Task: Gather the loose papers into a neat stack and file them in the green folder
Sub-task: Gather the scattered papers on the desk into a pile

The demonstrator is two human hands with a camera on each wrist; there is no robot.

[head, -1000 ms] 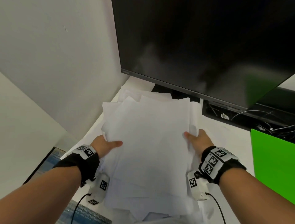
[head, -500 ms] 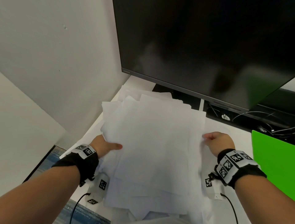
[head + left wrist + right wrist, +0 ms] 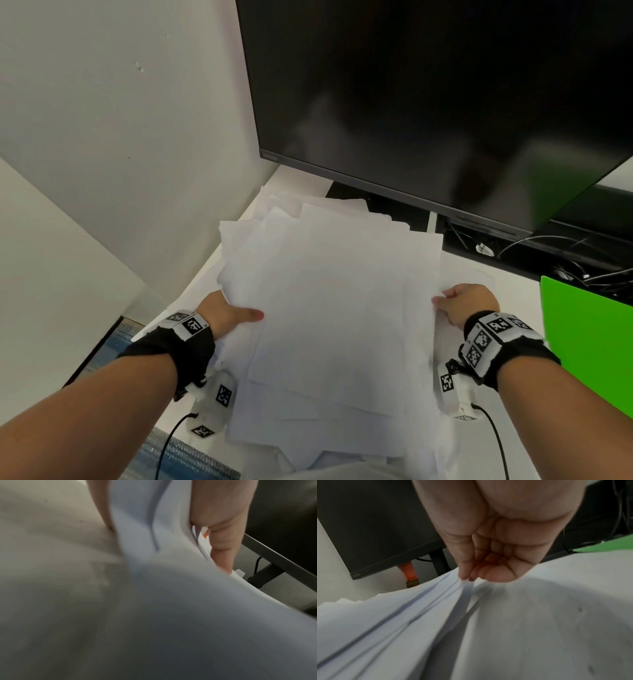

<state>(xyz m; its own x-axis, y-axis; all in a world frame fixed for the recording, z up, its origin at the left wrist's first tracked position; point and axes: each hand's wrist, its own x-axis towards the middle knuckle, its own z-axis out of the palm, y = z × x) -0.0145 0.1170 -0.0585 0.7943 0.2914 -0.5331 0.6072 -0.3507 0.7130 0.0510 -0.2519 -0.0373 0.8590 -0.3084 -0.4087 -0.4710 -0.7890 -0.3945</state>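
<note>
A loose, fanned pile of white papers (image 3: 329, 308) lies on the white desk (image 3: 476, 274) in front of me. My left hand (image 3: 239, 313) grips the pile's left edge, thumb on top and fingers underneath. In the left wrist view the sheets (image 3: 145, 534) pass between the thumb (image 3: 221, 547) and the fingers. My right hand (image 3: 445, 301) sits at the pile's right edge with its fingers curled. In the right wrist view its thumb and forefinger pinch the edge of the sheets (image 3: 402, 628). The green folder (image 3: 589, 342) lies to the right of my right wrist, and its corner (image 3: 604, 546) also shows there.
A large dark monitor (image 3: 428, 102) hangs over the far end of the papers, with its black stand and cables (image 3: 548, 246) behind. A white wall (image 3: 120, 137) closes the left side. The desk's front-left edge drops to blue flooring (image 3: 191, 455).
My right hand has moved right, from resting on the pile to its outer edge, and the top sheets have spread to the right with it. The left hand has kept its grip.
</note>
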